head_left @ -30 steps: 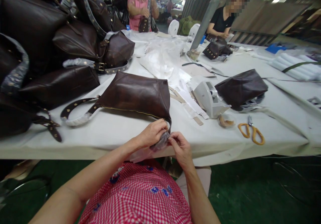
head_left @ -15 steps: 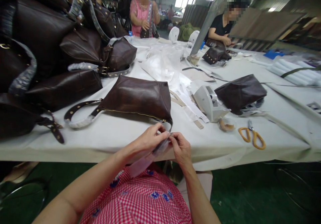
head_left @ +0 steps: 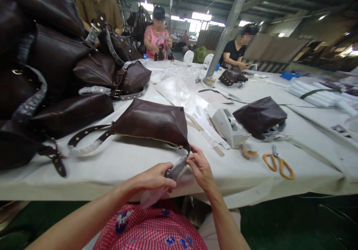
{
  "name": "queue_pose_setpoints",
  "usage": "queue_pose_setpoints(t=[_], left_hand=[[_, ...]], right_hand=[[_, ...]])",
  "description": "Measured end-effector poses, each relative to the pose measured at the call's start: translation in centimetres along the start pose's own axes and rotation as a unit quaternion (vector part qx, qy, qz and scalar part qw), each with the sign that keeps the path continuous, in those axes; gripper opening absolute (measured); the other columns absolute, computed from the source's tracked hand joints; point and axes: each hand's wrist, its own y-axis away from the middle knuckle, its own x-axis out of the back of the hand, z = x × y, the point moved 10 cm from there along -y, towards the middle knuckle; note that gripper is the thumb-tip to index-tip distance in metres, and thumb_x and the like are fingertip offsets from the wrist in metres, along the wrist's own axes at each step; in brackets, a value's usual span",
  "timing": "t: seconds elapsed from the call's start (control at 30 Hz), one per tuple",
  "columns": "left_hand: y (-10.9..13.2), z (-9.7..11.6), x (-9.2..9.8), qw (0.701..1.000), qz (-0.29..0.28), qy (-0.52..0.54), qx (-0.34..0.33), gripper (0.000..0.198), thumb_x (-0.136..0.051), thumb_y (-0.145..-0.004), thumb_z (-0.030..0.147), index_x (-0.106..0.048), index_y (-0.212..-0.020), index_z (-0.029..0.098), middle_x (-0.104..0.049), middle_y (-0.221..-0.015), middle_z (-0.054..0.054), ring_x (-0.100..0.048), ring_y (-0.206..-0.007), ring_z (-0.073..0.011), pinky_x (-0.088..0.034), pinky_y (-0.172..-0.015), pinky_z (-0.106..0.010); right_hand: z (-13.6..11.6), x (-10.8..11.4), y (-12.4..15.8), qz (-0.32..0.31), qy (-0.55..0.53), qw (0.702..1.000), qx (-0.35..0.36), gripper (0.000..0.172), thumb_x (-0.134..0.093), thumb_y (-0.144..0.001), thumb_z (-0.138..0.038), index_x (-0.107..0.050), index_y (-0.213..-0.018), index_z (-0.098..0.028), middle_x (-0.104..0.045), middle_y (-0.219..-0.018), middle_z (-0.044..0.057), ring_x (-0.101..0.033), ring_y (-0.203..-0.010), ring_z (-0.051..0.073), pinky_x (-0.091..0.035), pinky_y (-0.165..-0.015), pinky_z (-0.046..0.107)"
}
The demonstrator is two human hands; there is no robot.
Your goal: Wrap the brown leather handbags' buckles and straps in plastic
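Observation:
A dark brown leather bag (head_left: 152,121) lies on the table in front of me, its gold zip along the near edge. From its right near corner a strap (head_left: 179,165) comes toward me, covered in clear plastic wrap. My left hand (head_left: 159,177) is closed round the wrapped strap, and a loose end of plastic (head_left: 152,197) hangs below it. With fingertips pinched, my right hand (head_left: 200,166) grips the strap's wrap close to the bag's corner. The bag's other studded strap (head_left: 86,147), partly wrapped, loops out on the left.
Brown bags (head_left: 56,56) are heaped at the left. A tape dispenser (head_left: 228,128), a tape roll (head_left: 248,152) and orange-handled scissors (head_left: 278,163) lie to the right, near another bag (head_left: 260,117). Co-workers handle bags across the table (head_left: 313,160).
My left hand has slid down the strap, away from the bag, while my right hand stays near the corner. More of the wrapped strap shows between them. The camera view has tilted up.

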Motion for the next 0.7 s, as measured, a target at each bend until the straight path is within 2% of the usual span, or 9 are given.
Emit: queue_pose_setpoints(t=[0.1, 0.2, 0.33, 0.43, 0.5, 0.63, 0.7], left_hand=[[0.6, -0.2, 0.6, 1.000, 0.010, -0.021, -0.010, 0.023, -0.064, -0.067, 0.023, -0.056, -0.088, 0.016, -0.059, -0.076, 0.002, -0.058, -0.071, -0.0163, -0.045, -0.061, -0.025], [0.7, -0.6, 0.7, 0.999, 0.023, -0.030, -0.026, 0.027, -0.065, -0.066, 0.023, -0.058, -0.092, 0.015, -0.058, -0.081, 0.001, -0.057, -0.076, -0.0165, -0.045, -0.066, -0.026], [0.5, -1.2, -0.2, 0.999, 0.015, 0.021, -0.033, 0.031, -0.068, -0.066, 0.027, -0.058, -0.092, 0.014, -0.060, -0.083, -0.001, -0.059, -0.076, -0.0171, -0.048, -0.068, -0.029], [0.7, -1.6, -1.1, 0.996, 0.009, 0.091, -0.007, 0.032, -0.068, -0.069, 0.029, -0.054, -0.094, 0.015, -0.062, -0.078, -0.001, -0.061, -0.069, -0.0161, -0.049, -0.063, -0.028], [1.1, -1.7, -1.6, 0.995, 0.009, 0.097, -0.006, 0.027, -0.067, -0.072, 0.027, -0.054, -0.092, 0.015, -0.063, -0.075, -0.001, -0.060, -0.066, -0.0142, -0.048, -0.060, -0.026], [2.2, -2.9, -3.1, 0.997, -0.024, 0.066, -0.020, 0.018, -0.064, -0.076, 0.027, -0.058, -0.088, 0.014, -0.064, -0.072, -0.001, -0.058, -0.060, -0.0120, -0.046, -0.055, -0.023], [2.6, -4.1, -3.4, 0.997, -0.012, 0.071, -0.014, 0.012, -0.058, -0.079, 0.025, -0.057, -0.084, 0.015, -0.064, -0.070, -0.001, -0.058, -0.058, -0.0124, -0.045, -0.054, -0.024]], right_hand=[[-0.3, -0.2, -0.6, -0.001, -0.027, 1.000, -0.011, 0.013, -0.056, -0.088, -0.026, -0.059, -0.076, -0.022, -0.065, -0.116, 0.008, -0.059, -0.108, 0.022, -0.044, -0.094, 0.036], [-0.8, -1.0, -0.6, -0.008, -0.035, 0.999, -0.008, 0.015, -0.055, -0.087, -0.026, -0.058, -0.073, -0.023, -0.068, -0.099, 0.005, -0.061, -0.098, 0.021, -0.045, -0.089, 0.033], [-0.7, -2.1, -0.5, 0.009, -0.045, 0.999, -0.003, 0.014, -0.056, -0.085, -0.028, -0.059, -0.073, -0.023, -0.066, -0.089, 0.003, -0.060, -0.089, 0.020, -0.046, -0.083, 0.032], [0.7, -2.9, -0.6, 0.007, -0.053, 0.998, -0.041, 0.012, -0.055, -0.085, -0.032, -0.060, -0.078, -0.023, -0.064, -0.081, 0.001, -0.058, -0.078, 0.018, -0.046, -0.076, 0.030], [1.4, -3.3, -0.7, -0.006, -0.047, 0.997, -0.063, 0.014, -0.054, -0.085, -0.034, -0.059, -0.079, -0.023, -0.061, -0.072, -0.001, -0.055, -0.069, 0.017, -0.045, -0.068, 0.028], [1.1, -2.8, -1.2, 0.003, 0.007, 0.999, -0.046, 0.015, -0.053, -0.085, -0.034, -0.057, -0.076, -0.023, -0.056, -0.066, -0.003, -0.050, -0.062, 0.015, -0.040, -0.064, 0.028], [0.9, -2.1, -1.5, 0.022, 0.022, 0.999, -0.034, 0.014, -0.054, -0.084, -0.033, -0.056, -0.076, -0.022, -0.056, -0.067, -0.003, -0.051, -0.064, 0.015, -0.040, -0.065, 0.028]])
